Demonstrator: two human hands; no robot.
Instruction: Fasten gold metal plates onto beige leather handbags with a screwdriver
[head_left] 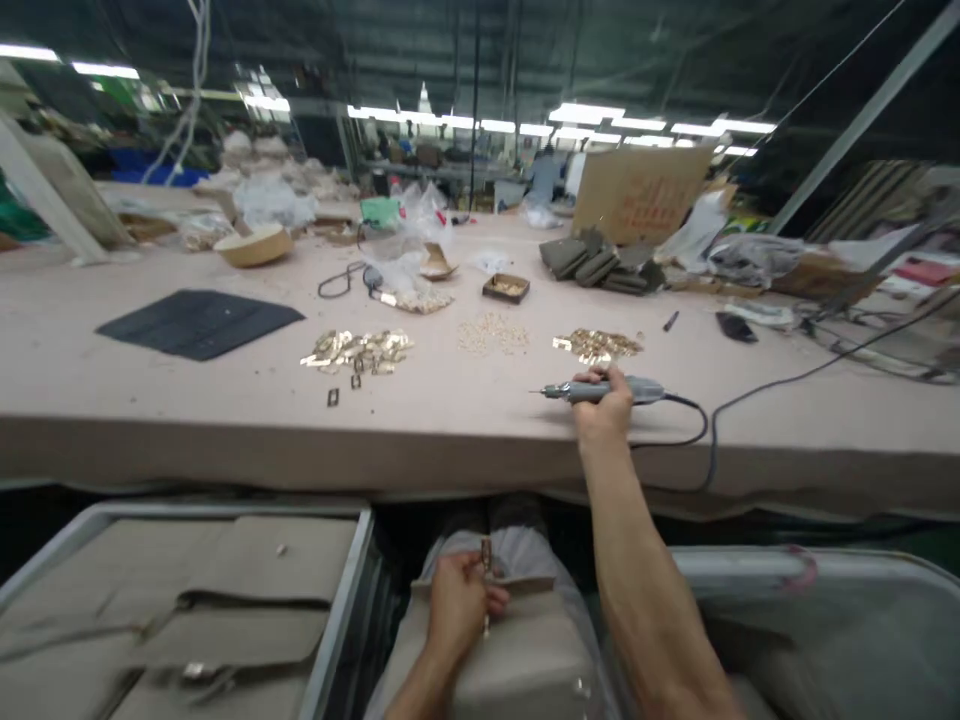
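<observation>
Across my lap lies a beige bag (525, 640), its flap edge facing the table. My left hand (459, 602) is closed at that edge, fingers pinched around a small gold metal fitting (486, 552) there. Over the table's front part, my right hand (604, 402) grips a grey electric screwdriver (643, 390), its thin bit pointing left. The screwdriver's dark cord (780, 385) runs off to the right. Just beyond my right hand is a pile of small gold metal parts (598, 345).
On the table (465, 400) lie gold rectangular plates (360, 350), tiny scattered pieces (493, 333), a small dark tray (506, 289) and a black sheet (199, 323). A bin (364, 530) of beige bags stands left; another white bin (847, 565) stands right. A cardboard box (641, 195) is behind.
</observation>
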